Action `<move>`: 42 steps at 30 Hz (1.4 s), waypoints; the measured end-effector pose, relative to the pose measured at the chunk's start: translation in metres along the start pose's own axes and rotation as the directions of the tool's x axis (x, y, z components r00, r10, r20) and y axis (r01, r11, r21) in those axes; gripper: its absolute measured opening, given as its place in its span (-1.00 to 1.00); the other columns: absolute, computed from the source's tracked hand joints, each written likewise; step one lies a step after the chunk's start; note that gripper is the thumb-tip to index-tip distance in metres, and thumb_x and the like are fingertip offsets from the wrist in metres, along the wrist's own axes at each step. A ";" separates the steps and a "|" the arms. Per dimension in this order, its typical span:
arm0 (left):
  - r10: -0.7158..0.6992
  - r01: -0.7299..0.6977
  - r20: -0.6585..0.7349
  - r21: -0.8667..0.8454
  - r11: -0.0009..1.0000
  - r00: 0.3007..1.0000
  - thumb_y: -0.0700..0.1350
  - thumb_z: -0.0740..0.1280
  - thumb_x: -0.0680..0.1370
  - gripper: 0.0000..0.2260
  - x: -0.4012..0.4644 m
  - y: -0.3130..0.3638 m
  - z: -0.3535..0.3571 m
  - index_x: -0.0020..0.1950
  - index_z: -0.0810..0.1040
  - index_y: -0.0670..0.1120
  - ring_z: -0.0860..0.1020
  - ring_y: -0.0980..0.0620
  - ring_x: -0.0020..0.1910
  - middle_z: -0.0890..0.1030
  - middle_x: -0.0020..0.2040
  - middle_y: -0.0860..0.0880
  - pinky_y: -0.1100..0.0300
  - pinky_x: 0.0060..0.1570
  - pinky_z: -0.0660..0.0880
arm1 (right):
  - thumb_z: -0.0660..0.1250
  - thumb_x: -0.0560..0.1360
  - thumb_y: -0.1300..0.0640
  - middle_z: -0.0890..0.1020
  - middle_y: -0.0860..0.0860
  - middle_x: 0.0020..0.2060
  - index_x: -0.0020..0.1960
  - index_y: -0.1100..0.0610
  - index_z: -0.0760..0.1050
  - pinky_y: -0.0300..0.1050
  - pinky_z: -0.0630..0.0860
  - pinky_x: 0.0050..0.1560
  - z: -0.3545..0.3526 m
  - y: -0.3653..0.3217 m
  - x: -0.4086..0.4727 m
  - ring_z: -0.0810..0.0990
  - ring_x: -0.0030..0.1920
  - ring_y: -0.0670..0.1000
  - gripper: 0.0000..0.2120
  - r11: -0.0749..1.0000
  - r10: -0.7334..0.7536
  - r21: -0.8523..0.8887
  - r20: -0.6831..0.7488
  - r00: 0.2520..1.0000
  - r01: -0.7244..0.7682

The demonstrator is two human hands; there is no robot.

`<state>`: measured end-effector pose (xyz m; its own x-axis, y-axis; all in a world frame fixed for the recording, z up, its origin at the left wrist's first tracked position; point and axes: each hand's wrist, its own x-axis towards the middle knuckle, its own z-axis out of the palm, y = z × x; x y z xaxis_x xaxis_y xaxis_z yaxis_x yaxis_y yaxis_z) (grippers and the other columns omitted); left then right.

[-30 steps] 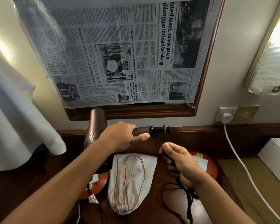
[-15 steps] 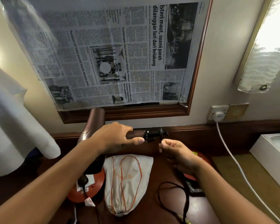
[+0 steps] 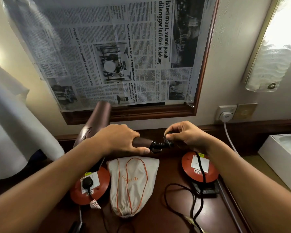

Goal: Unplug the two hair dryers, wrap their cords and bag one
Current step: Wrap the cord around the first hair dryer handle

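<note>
A bronze-brown hair dryer (image 3: pixel 97 120) is held above the dark wooden desk, barrel pointing up and left. My left hand (image 3: pixel 119 140) grips its handle. My right hand (image 3: pixel 185 135) pinches the black cord (image 3: pixel 201 167) right at the handle's end, by the black strain relief (image 3: pixel 160 145). The cord drops over the right red socket reel (image 3: pixel 200 167) and loops loosely on the desk (image 3: pixel 160 217). A white drawstring bag (image 3: pixel 133 184) with an orange cord lies flat below the dryer. A black plug (image 3: pixel 87 182) sits in the left red socket reel (image 3: pixel 89 187).
A framed mirror covered with newspaper (image 3: pixel 118 52) hangs on the wall behind. A white plug (image 3: pixel 225 116) with a white cable sits in the wall socket at right. A white box (image 3: pixel 284 157) stands at the right edge, white cloth (image 3: pixel 12 125) hangs at left.
My right hand rose from below the handle, carrying the cord up to the handle's end. The right red reel is now uncovered. My left hand kept its grip on the dryer.
</note>
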<state>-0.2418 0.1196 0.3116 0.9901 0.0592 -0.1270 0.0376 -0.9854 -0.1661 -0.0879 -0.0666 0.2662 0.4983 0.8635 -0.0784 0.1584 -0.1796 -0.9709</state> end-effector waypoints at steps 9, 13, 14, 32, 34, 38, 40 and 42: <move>-0.002 0.003 -0.006 0.130 0.991 1.000 0.51 0.00 0.41 -0.29 0.002 0.004 0.007 0.20 0.51 0.00 0.55 -0.04 0.05 0.61 0.04 -0.04 0.09 -0.12 0.41 | 0.36 0.49 0.24 0.67 0.05 -0.20 -0.09 0.14 0.63 -0.39 0.51 -0.24 0.018 -0.022 -0.010 0.63 -0.20 -0.06 -0.93 0.880 -0.164 -0.465 -0.104 0.981 0.098; -0.049 0.049 0.000 0.075 0.996 0.999 0.50 -0.01 0.42 -0.30 0.000 0.006 0.009 0.15 0.52 -0.01 0.53 -0.04 0.05 0.59 0.01 -0.03 0.08 -0.14 0.38 | 0.36 0.49 0.23 0.65 -0.02 -0.24 -0.13 0.08 0.62 -0.40 0.50 -0.24 0.021 -0.026 -0.018 0.60 -0.23 -0.11 -0.91 0.854 -0.265 -0.500 -0.182 0.947 0.143; -0.059 0.059 -0.006 0.061 0.996 0.998 0.50 -0.01 0.43 -0.32 0.000 0.007 0.010 0.12 0.52 -0.01 0.53 -0.03 0.03 0.58 -0.02 -0.02 0.08 -0.16 0.37 | 0.36 0.49 0.23 0.65 -0.02 -0.24 -0.12 0.09 0.62 -0.37 0.51 -0.23 0.023 -0.025 -0.020 0.60 -0.22 -0.10 -0.91 0.849 -0.279 -0.508 -0.194 0.940 0.147; -0.259 0.256 -0.111 -0.045 0.966 0.959 0.53 -0.05 0.39 -0.32 0.006 0.006 0.025 0.04 0.50 0.03 0.55 -0.08 0.05 0.60 0.03 -0.04 0.03 -0.11 0.37 | 0.17 0.60 0.26 0.52 0.02 -0.32 0.09 0.02 0.41 -0.21 0.45 -0.35 0.074 0.023 -0.053 0.46 -0.39 -0.09 -0.83 0.978 -0.210 -0.086 -0.407 0.889 0.191; -0.264 0.259 -0.116 -0.053 0.964 0.958 0.54 -0.06 0.38 -0.32 0.006 0.006 0.025 0.04 0.49 0.03 0.56 -0.08 0.04 0.60 0.02 -0.04 0.02 -0.09 0.39 | 0.20 0.59 0.26 0.53 0.07 -0.33 0.04 0.09 0.42 -0.20 0.44 -0.40 0.078 0.022 -0.055 0.46 -0.42 -0.06 -0.90 0.990 -0.093 0.058 -0.402 0.911 0.127; -0.255 0.251 -0.123 -0.051 0.967 0.959 0.55 -0.07 0.37 -0.31 0.006 0.005 0.026 0.01 0.49 0.02 0.56 -0.09 0.01 0.59 -0.02 -0.04 0.02 -0.12 0.37 | 0.19 0.61 0.16 0.46 0.00 -0.42 -0.05 0.18 0.49 -0.30 0.27 -0.53 0.079 0.026 -0.056 0.34 -0.52 -0.14 -0.85 0.979 0.037 0.201 -0.325 0.945 0.030; -0.250 0.245 -0.131 -0.057 0.968 0.959 0.54 -0.07 0.37 -0.33 0.006 0.005 0.025 -0.03 0.47 0.02 0.55 -0.09 -0.01 0.58 -0.05 -0.03 0.04 -0.15 0.35 | 0.16 0.62 0.11 0.40 -0.02 -0.45 -0.11 0.21 0.50 -0.28 0.22 -0.54 0.079 0.029 -0.055 0.29 -0.53 -0.12 -0.77 0.974 0.054 0.227 -0.287 0.956 0.013; -0.250 0.243 -0.132 -0.064 0.968 0.959 0.54 -0.07 0.37 -0.34 0.006 0.005 0.025 -0.06 0.46 0.02 0.55 -0.08 -0.03 0.55 -0.11 -0.02 0.04 -0.16 0.35 | 0.15 0.61 0.09 0.37 -0.01 -0.47 -0.14 0.21 0.50 -0.26 0.19 -0.54 0.078 0.031 -0.054 0.25 -0.53 -0.11 -0.73 0.964 0.050 0.264 -0.266 0.963 0.023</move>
<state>-0.2395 0.1192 0.2857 0.9582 0.2817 0.0490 0.2858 -0.9496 -0.1291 -0.1763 -0.0819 0.2231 0.7142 0.6970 -0.0640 -0.0608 -0.0293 -0.9977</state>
